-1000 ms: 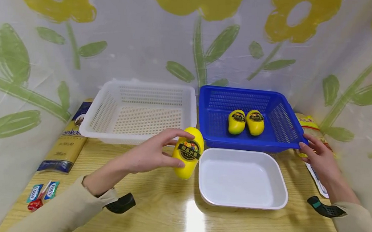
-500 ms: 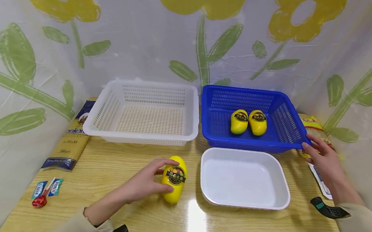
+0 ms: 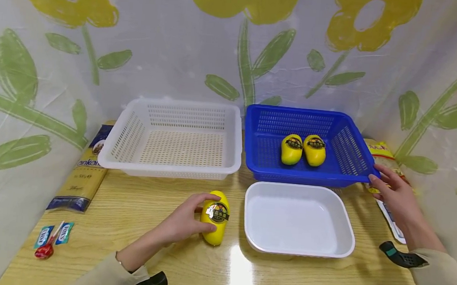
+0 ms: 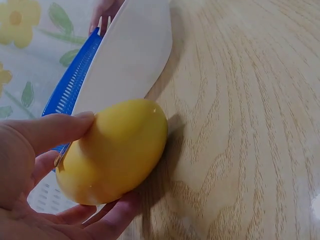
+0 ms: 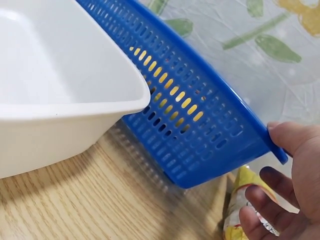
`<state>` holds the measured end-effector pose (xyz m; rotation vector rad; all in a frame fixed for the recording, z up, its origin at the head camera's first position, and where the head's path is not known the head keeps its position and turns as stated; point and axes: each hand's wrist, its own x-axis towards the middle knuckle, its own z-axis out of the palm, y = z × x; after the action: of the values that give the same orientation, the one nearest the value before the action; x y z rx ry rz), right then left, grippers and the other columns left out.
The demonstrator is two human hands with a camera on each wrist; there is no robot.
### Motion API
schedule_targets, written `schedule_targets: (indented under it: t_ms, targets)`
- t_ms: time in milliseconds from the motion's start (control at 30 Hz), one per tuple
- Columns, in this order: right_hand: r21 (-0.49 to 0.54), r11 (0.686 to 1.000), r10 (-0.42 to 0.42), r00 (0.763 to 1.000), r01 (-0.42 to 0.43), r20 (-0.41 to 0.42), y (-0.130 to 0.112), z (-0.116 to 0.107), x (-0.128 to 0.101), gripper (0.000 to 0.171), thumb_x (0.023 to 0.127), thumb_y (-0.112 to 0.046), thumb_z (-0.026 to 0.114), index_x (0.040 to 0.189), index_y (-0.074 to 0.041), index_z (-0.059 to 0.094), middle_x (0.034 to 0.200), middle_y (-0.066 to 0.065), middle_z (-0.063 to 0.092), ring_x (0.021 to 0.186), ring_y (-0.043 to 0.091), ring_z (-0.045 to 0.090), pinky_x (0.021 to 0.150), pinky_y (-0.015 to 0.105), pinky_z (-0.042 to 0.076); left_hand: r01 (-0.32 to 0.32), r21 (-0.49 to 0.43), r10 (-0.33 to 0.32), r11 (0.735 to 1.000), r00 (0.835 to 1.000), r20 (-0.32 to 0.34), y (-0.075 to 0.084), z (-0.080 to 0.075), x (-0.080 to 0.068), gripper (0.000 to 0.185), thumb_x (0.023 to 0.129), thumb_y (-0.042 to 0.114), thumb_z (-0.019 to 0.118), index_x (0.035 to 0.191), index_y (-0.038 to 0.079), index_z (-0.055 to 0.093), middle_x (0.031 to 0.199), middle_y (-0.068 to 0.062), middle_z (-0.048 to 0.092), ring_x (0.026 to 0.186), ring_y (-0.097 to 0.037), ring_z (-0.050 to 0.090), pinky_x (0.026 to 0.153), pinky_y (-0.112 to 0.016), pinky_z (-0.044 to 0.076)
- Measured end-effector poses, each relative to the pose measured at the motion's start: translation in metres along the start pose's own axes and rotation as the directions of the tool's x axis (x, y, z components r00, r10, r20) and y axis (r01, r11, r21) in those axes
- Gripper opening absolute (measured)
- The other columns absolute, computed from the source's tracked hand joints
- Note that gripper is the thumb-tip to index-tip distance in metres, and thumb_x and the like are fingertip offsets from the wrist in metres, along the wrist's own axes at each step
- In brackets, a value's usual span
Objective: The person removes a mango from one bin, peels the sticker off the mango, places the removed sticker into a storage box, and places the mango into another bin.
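Note:
A yellow mango [image 3: 215,231] with a dark round label is between the thumb and fingers of my left hand [image 3: 187,217], low over the table in front of the white basket. In the left wrist view, the thumb presses one side of the mango [image 4: 125,145] and the fingers curl under the other. At the far right, my right hand [image 3: 397,196] holds the front right corner of the blue basket [image 3: 306,175]. Its thumb [image 5: 287,134] lies at the rim in the right wrist view, the other fingers below. Two more mangoes [image 3: 291,152] lie inside that basket.
An empty white basket [image 3: 170,169] stands beside the blue one. The white tub [image 3: 296,250] sits in front of the blue basket, right of the mango. A pasta bag [image 3: 82,176], a lollipop [image 3: 44,249] and small packets lie left; a yellow bag [image 3: 381,150] lies right.
My left hand has carried the mango from beside the front of the white basket down and leftward toward the table. The right hand has stayed at the blue basket's corner.

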<state>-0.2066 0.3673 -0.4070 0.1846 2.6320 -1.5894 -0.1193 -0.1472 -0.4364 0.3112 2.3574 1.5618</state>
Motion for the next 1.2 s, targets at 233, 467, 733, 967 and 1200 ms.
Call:
schedule_targets:
  t_ms: [233, 467, 733, 967, 1200]
  targets:
    - [0.016, 1.000, -0.020, 1.000, 0.020, 0.002, -0.001, 0.000, -0.001, 0.065, 0.098, -0.042, 0.054, 0.154, -0.021, 0.030, 0.114, -0.018, 0.045, 0.096, 0.002, 0.053, 0.074, 0.015, 0.052, 0.025, -0.062, -0.023, 0.998, 0.999, 0.032, -0.001, -0.001, 0.001, 0.064, 0.079, 0.010, 0.081, 0.136, 0.016, 0.052, 0.142, -0.016, 0.041, 0.119, -0.041, 0.050, 0.079, -0.037, 0.054]
    - [-0.011, 1.000, -0.012, 1.000, 0.012, 0.004, -0.002, 0.000, 0.000, 0.065, 0.098, -0.044, 0.052, 0.155, -0.021, 0.030, 0.123, -0.006, 0.047, 0.102, 0.007, 0.053, 0.075, 0.015, 0.052, 0.049, -0.101, -0.045, 0.994, 0.998, 0.046, -0.001, -0.001, 0.002, 0.066, 0.080, 0.009, 0.080, 0.138, 0.014, 0.049, 0.144, -0.017, 0.038, 0.122, -0.040, 0.048, 0.080, -0.037, 0.054]
    - [-0.248, 0.968, -0.105, 0.952, 0.031, -0.288, -0.028, 0.015, -0.008, 0.059, 0.101, -0.044, 0.045, 0.150, -0.011, 0.038, 0.145, 0.024, 0.034, 0.126, 0.041, 0.033, 0.092, 0.045, 0.038, 0.072, -0.117, -0.069, 0.991, 0.997, 0.027, -0.003, 0.000, 0.002, 0.069, 0.078, 0.010, 0.081, 0.139, 0.016, 0.047, 0.146, -0.015, 0.036, 0.123, -0.039, 0.048, 0.082, -0.038, 0.054]
    - [-0.326, 0.911, -0.369, 0.851, 0.252, -0.375, -0.058, 0.046, -0.026, 0.038, 0.099, -0.027, 0.058, 0.131, -0.007, 0.061, 0.123, 0.011, 0.056, 0.105, 0.006, 0.046, 0.080, 0.011, 0.037, 0.093, -0.133, -0.092, 0.987, 0.996, 0.014, -0.005, 0.001, 0.002, 0.070, 0.077, 0.010, 0.082, 0.138, 0.019, 0.048, 0.143, -0.012, 0.039, 0.122, -0.037, 0.048, 0.082, -0.039, 0.054]
    - [-0.276, 0.897, -0.370, 0.928, 0.345, -0.041, -0.097, 0.093, -0.049, 0.042, 0.099, -0.036, 0.057, 0.130, -0.008, 0.060, 0.115, 0.009, 0.062, 0.097, 0.005, 0.053, 0.078, 0.007, 0.042, 0.107, -0.144, -0.107, 0.984, 0.994, 0.010, -0.005, 0.002, 0.000, 0.069, 0.077, 0.009, 0.082, 0.137, 0.020, 0.049, 0.144, -0.010, 0.040, 0.124, -0.037, 0.047, 0.081, -0.039, 0.054]
